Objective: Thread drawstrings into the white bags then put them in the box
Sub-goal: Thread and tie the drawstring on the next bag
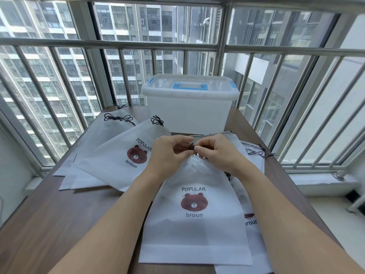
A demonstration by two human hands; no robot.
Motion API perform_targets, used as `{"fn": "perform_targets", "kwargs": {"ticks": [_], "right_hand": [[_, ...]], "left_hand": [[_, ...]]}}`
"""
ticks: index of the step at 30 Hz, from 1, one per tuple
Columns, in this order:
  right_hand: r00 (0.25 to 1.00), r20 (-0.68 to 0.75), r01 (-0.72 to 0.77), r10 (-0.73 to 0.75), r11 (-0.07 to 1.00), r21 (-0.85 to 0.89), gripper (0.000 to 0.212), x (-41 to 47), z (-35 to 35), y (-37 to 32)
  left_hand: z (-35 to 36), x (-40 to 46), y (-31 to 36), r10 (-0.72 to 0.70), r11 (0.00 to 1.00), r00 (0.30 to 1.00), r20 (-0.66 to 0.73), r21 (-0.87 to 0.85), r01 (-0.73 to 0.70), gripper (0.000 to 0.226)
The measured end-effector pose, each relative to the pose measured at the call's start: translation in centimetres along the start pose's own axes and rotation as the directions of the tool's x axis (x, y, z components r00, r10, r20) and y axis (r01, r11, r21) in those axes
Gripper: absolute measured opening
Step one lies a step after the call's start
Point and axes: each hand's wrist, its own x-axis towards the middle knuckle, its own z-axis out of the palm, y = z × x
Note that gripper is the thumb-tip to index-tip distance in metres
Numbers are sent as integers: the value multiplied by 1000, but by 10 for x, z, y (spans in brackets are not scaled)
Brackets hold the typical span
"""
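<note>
- Progress looks to be partway: the person's left hand [169, 153] and right hand [215, 153] meet over the gathered mouth of the nearest white bag [195, 220], which lies flat on the desk [59, 224] with its bear print facing up.
- Fingers of both hands pinch a small dark drawstring knot [192, 145] between them; whether the cord is being tied or just pulled through is too small to tell.
- Judging by its puckered top, this bag is already threaded and only needs finishing.
- To the left, a fanned pile of bags [110, 155] lies on the desk; two of them show dark cords [157, 120] bunched at their mouths, so those look done.
- To the right, more bags [254, 224] lie partly beneath the one in hand, and another [250, 149] shows a cord end [265, 153] near the desk edge; I cannot tell how many of these are threaded.
- At the far side of the desk stands the white plastic box [189, 113], its lid [189, 88] with blue handle closed.
- No bag can be seen inside it, so by my reading the boxing step is not yet begun: the lid must come off and every bag still has to go in.
</note>
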Motion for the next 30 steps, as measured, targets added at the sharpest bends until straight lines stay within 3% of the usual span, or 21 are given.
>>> {"fn": "perform_targets", "kwargs": {"ticks": [3, 11, 14, 18, 26, 30], "right_hand": [[997, 13, 72, -71, 989, -127, 23, 0, 2, 2], [977, -132, 145, -169, 974, -176, 6, 0, 5, -5], [971, -208, 114, -121, 992, -44, 3, 0, 5, -7], [981, -194, 46, -5, 977, 210, 7, -1, 4, -9], [982, -187, 31, 38, 935, 353, 12, 0, 5, -4], [992, -125, 31, 18, 923, 382, 21, -1, 5, -2]], "left_hand": [[-5, -1, 2, -3, 1000, 998, 64, 0, 3, 28], [1, 1, 3, -144, 986, 989, -34, -85, 140, 20], [2, 0, 5, -207, 952, 978, -17, -235, 198, 11], [1, 0, 6, -267, 882, 964, 16, -400, 250, 10], [-2, 3, 11, -393, 655, 906, 157, -644, 395, 26], [-4, 3, 11, -398, 669, 895, 201, -604, 433, 31]]}}
